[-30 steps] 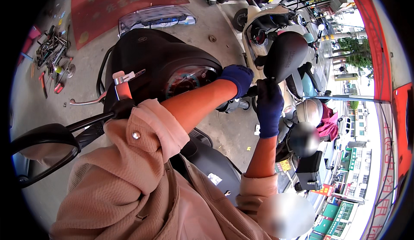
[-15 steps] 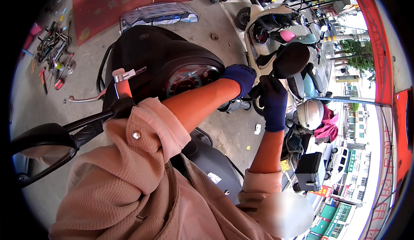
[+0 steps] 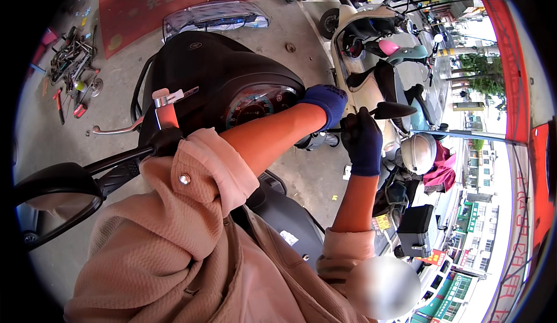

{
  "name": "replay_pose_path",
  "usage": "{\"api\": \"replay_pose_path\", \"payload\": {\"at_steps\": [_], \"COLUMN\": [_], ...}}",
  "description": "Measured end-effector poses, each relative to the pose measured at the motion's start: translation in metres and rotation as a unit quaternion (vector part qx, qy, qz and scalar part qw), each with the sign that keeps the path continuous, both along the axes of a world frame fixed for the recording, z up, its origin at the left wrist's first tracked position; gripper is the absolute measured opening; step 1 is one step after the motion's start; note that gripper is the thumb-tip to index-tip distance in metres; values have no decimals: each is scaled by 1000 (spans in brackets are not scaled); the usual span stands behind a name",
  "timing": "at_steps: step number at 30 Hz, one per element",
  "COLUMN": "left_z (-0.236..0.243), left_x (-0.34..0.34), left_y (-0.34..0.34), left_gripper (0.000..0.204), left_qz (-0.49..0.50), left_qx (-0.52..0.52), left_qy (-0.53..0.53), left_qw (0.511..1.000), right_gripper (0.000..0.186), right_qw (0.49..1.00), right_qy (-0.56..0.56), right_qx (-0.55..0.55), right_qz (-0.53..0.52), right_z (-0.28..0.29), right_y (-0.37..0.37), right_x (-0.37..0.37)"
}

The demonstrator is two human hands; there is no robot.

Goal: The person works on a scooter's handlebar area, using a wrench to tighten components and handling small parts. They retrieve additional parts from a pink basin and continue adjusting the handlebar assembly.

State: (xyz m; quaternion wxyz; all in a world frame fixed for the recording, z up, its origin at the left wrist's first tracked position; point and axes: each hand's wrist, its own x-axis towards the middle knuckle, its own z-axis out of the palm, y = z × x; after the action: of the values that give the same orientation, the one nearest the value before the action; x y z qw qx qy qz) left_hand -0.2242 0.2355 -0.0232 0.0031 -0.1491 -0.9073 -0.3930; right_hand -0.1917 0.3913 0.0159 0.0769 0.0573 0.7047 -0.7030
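Note:
My right hand [image 3: 364, 143], in a dark blue glove, is closed round the stem of a black rearview mirror [image 3: 394, 111], which shows nearly edge-on. Beside it my left hand [image 3: 325, 104], in the same kind of glove, is curled at the right side of a black scooter [image 3: 232, 56]; what its fingers grip is hidden behind the hand. My left forearm crosses in front of the round speedometer [image 3: 250, 109]. The scooter's left mirror [image 3: 58, 189] stands on its stem, and a silver brake lever [image 3: 116, 131] sticks out past the left grip.
Loose tools and metal parts [image 3: 72, 73] lie on the floor at the far left, beside a red mat [image 3: 145, 15]. A plastic-wrapped panel [image 3: 214, 18] lies ahead of the scooter. Parked scooters [image 3: 357, 50] line the right side, one with a black top box [image 3: 416, 230].
The mirror has turned from showing its broad back to nearly edge-on. My right hand has shifted slightly left and down with its stem; my left hand has barely moved.

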Motion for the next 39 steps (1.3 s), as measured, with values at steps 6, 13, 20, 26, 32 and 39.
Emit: {"api": "replay_pose_path", "payload": {"at_steps": [6,13,20,26,32,39], "left_z": [3,15,14,-3,-1,1], "left_x": [-2,-4,-4,-4,-4,-4], "left_y": [-1,-9,-7,0,-1,-2], "left_gripper": [12,31,32,15,16,17], "left_qz": [-14,-46,-52,5,0,-19], "left_qx": [6,-16,-9,20,17,9], "left_qy": [-20,-56,-53,15,4,-22], "left_qw": [1000,997,997,1000,1000,1000], "right_gripper": [19,30,28,31,25,15], "right_qw": [994,972,968,949,922,872], "right_qy": [110,39,141,208,296,348], "right_qx": [22,-189,-58,-21,173,334], "right_qz": [-2,-133,-198,-234,-179,-84], "right_z": [-38,-34,-37,-32,-32,-11], "right_y": [39,12,-7,-38,-42,-55], "right_x": [14,40,60,81,96,100]}}
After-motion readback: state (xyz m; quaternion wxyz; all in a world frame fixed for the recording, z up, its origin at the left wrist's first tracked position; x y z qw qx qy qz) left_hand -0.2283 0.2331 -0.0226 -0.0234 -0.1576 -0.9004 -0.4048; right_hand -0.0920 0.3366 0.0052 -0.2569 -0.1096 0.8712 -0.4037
